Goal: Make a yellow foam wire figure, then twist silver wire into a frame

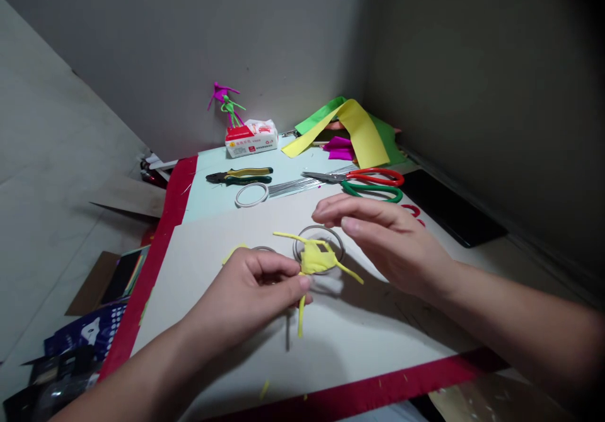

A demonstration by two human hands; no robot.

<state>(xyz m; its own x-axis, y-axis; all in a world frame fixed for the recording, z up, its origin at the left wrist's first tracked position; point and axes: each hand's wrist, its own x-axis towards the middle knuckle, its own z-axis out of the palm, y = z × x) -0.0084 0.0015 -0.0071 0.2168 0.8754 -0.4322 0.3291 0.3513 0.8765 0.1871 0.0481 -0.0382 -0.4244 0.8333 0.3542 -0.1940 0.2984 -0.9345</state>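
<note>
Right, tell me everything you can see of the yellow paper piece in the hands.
The yellow paper piece is crumpled and matte, with a bunched middle and narrow strips reaching up-left, right and down. Whether wire runs inside cannot be seen. The left hand pinches it at its lower left, and the longest strip hangs below that hand. The right hand hovers just apart from it. Behind it, from this view, sits a clear ring.

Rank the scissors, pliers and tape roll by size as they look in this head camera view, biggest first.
1. Scissors
2. Pliers
3. Tape roll

They lie close together, so camera distance should barely affect this order.
</note>
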